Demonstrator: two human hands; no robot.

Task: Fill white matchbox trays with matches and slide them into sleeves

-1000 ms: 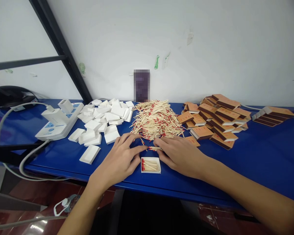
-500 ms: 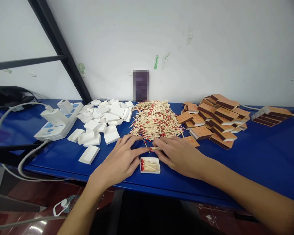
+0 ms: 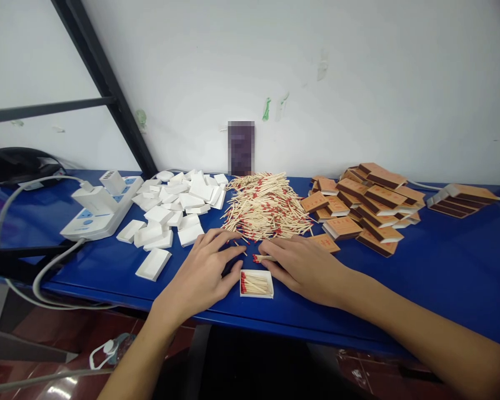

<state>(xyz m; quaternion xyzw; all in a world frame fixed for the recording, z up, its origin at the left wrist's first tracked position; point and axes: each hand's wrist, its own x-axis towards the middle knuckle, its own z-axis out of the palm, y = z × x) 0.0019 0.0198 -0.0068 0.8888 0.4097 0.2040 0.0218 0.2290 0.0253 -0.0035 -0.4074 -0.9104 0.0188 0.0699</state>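
A white tray (image 3: pixel 256 295) with several red-tipped matches inside lies near the blue table's front edge, between my hands. Just behind it, my right hand (image 3: pixel 302 266) pinches a small bunch of matches (image 3: pixel 263 258), their red heads pointing left. My left hand (image 3: pixel 206 266) rests left of the tray, thumb and fingers apart, with a loose match (image 3: pixel 240 248) by its fingertips. Beyond both hands rises a big heap of matches (image 3: pixel 269 205).
White empty trays (image 3: pixel 191 194) are piled at the left, beside a power strip (image 3: pixel 104 219) with cables. Brown matchbox sleeves (image 3: pixel 370 194) are heaped at the right, with several more (image 3: pixel 462 199) farther right. A blurred dark object (image 3: pixel 241 149) stands against the wall.
My left fingertips have drawn back left from the bunch and spread apart. The bunch stays in my right hand, and the loose match near my left fingers has shifted left.
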